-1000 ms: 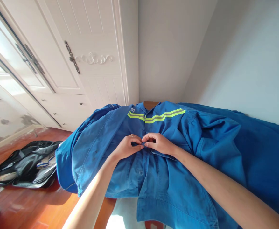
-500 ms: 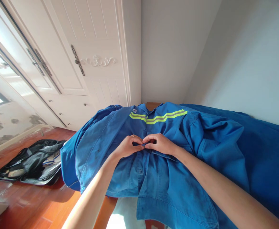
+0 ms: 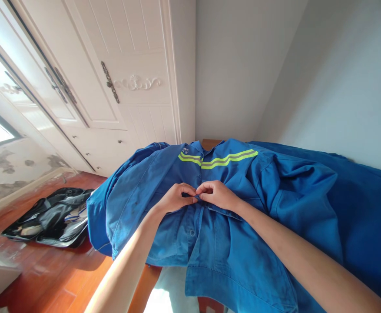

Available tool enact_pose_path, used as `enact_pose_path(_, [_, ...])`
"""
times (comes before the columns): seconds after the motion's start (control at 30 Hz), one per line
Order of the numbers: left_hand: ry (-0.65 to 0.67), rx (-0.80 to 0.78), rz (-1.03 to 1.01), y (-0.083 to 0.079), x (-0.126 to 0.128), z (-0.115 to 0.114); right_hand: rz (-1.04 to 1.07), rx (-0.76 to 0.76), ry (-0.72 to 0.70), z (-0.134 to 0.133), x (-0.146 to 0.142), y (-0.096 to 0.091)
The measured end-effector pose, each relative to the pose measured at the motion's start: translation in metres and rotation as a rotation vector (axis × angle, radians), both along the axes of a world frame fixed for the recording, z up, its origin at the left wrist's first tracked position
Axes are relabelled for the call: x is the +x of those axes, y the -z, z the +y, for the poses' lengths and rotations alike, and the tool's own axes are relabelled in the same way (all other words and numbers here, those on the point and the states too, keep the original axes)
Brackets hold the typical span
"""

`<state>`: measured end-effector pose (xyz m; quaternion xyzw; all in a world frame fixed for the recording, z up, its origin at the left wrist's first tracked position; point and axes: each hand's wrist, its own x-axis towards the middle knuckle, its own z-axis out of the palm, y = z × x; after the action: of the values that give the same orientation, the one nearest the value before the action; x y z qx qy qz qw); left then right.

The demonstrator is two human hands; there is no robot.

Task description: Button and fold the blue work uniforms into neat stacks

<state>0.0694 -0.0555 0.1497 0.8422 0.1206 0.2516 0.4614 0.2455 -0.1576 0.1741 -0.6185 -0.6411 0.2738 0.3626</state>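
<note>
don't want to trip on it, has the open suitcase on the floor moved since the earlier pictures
No. The open suitcase keeps its place relative to the white wardrobe; both slid rightward together in the picture as the view turned.

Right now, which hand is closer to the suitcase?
Left: the left hand pinches the jacket, right of the suitcase; the right hand, pinching it too, is farther right.

Left hand (image 3: pixel 173 199), right hand (image 3: pixel 221 195) pinching (forearms (image 3: pixel 129 260) bare).

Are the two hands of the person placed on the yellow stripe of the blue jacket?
No, the left hand and right hand pinch the front edge of the blue jacket, lower than its yellow stripe.
</note>
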Motion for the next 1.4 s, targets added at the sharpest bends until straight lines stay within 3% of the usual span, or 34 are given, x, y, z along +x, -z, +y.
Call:
enact_pose_path(0.33, [-0.019, -0.045, 0.008, -0.001, 0.001, 0.0, -0.193, 0.132, 0.038, -0.009, -0.009, -0.004])
enact_pose_path(0.6, [0.033, -0.054, 0.006, -0.002, -0.001, 0.003, -0.093, 0.02, -0.077, -0.01, -0.001, -0.008])
enact_pose_path(0.77, [0.083, -0.033, 0.005, -0.003, -0.002, 0.004, -0.072, 0.033, -0.048, -0.012, -0.003, -0.008])
enact_pose_path(1.13, [0.045, -0.061, 0.008, -0.009, -0.003, -0.002, 0.04, 0.085, 0.037, -0.01, -0.003, -0.001])
enact_pose_path(1.4, [0.009, -0.076, 0.005, -0.007, -0.001, -0.004, -0.042, 0.276, 0.113, -0.01, -0.002, 0.003])
